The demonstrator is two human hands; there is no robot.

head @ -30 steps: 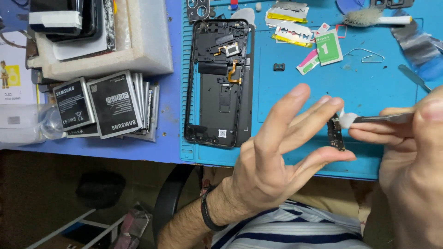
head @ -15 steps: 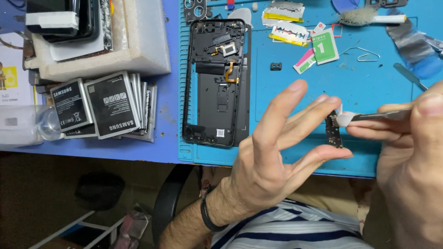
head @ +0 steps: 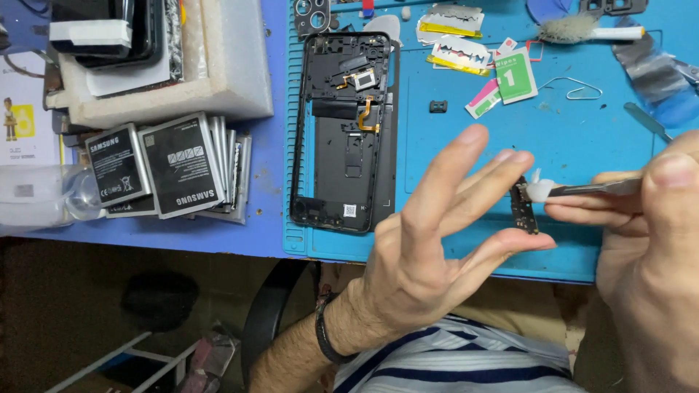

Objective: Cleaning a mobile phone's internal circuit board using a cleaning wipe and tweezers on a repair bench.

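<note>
My left hand (head: 429, 247) pinches a small dark circuit board (head: 523, 211) between thumb and fingertips, with the other fingers spread, above the front edge of the blue work mat (head: 582, 138). My right hand (head: 648, 218) grips metal tweezers (head: 593, 189) that hold a small white wad (head: 537, 191) against the board's top. An opened black phone frame (head: 346, 131) lies on the mat to the left, its inner parts and orange flex cables exposed.
A fan of phone batteries (head: 171, 167) lies left of the mat, behind it a white foam block (head: 218, 80) bearing dark phones. Razor blades (head: 459, 52), a green wipe packet (head: 514, 76), a brush (head: 582, 30), a bent wire clip (head: 575, 89) and a metal spudger (head: 644, 120) lie on the mat's far side.
Both hands have held nearly the same pose; the tweezers and white wad stay pressed at the board. The view has shifted only slightly.
</note>
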